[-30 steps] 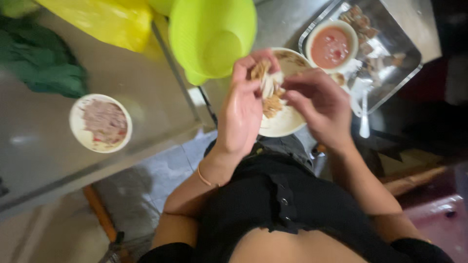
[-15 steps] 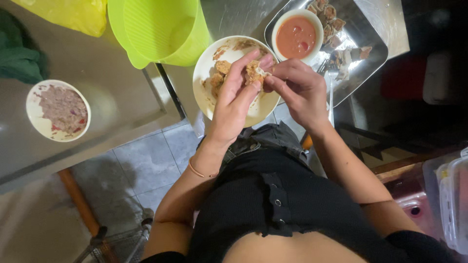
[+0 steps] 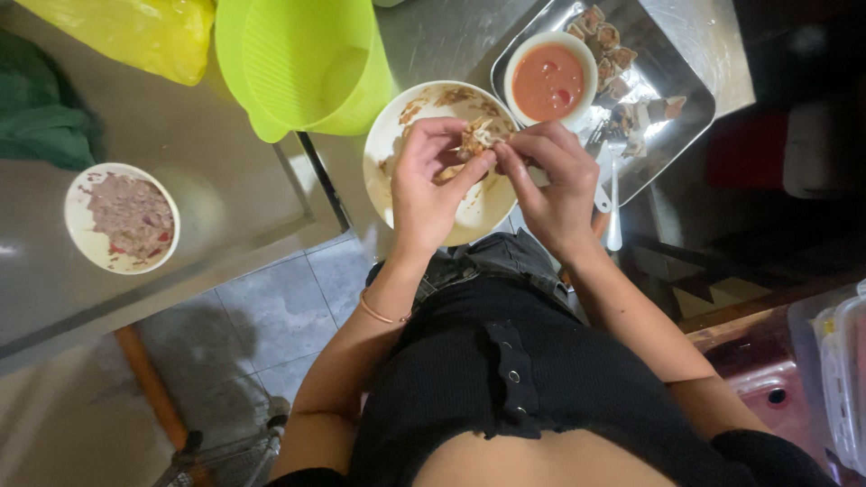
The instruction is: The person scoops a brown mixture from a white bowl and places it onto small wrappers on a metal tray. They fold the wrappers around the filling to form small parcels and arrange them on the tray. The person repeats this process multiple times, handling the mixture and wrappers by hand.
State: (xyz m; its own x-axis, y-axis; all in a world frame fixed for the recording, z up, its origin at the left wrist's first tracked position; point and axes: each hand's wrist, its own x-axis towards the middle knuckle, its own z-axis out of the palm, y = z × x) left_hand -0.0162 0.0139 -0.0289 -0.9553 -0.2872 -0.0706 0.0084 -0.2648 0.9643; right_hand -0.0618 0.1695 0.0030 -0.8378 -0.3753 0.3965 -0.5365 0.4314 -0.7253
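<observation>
Both hands meet over a white plate (image 3: 390, 149). The left hand (image 3: 424, 185) and right hand (image 3: 552, 180) pinch a small folded dumpling wrapper (image 3: 476, 137) between fingertips, fingers curled; its long axis cannot be told. A bowl of red sauce (image 3: 549, 79) sits just beyond the right hand.

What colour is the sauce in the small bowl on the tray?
Orange-red sauce, in a white bowl; head view shows it.

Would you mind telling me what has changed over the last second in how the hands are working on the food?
The left hand and right hand have drawn closer together, their fingertips now meeting on the small wrapped piece of food above the white plate. A second ago they were slightly apart over it. The red sauce bowl, metal tray, green basket and minced filling bowl stayed put.
</observation>
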